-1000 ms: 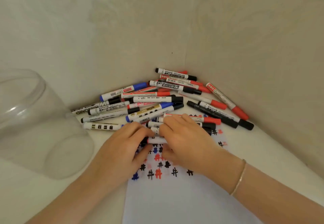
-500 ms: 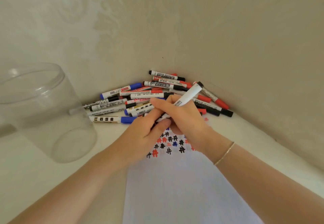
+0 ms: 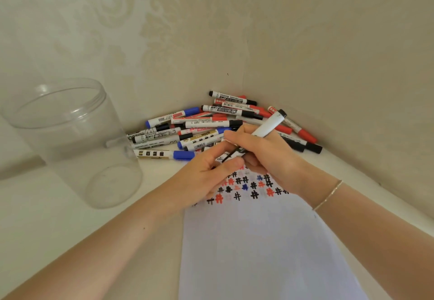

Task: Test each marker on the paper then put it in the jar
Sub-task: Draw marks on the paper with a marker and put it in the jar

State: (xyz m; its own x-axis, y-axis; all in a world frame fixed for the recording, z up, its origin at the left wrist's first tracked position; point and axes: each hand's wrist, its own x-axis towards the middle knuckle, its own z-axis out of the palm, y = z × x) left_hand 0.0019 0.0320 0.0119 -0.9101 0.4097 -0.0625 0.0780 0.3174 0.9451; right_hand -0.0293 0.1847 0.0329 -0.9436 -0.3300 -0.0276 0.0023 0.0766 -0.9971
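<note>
Head view: both hands meet over the far end of the paper [image 3: 263, 241].
Right hand [image 3: 265, 154]: fingers curled round a white marker [image 3: 267, 127], tilted, tip down toward the paper.
Left hand [image 3: 206, 175]: fingers curled, pinching something dark; likely the cap, but I cannot tell.
Paper: red, blue and black hash marks.
Marker pile [image 3: 211, 126]: far corner of the desk [image 3: 58, 224].
Jar [image 3: 70, 140]: clear, upright, left side of the desk.

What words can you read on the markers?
"WHITEBOARD MARKER", upside down, on the topmost black-capped marker in the pile.
"MARKER", upside down, on a black marker at the pile's left.
Other labels and barcodes are too small or blurred to read.
The paper bears only hash marks.
</note>
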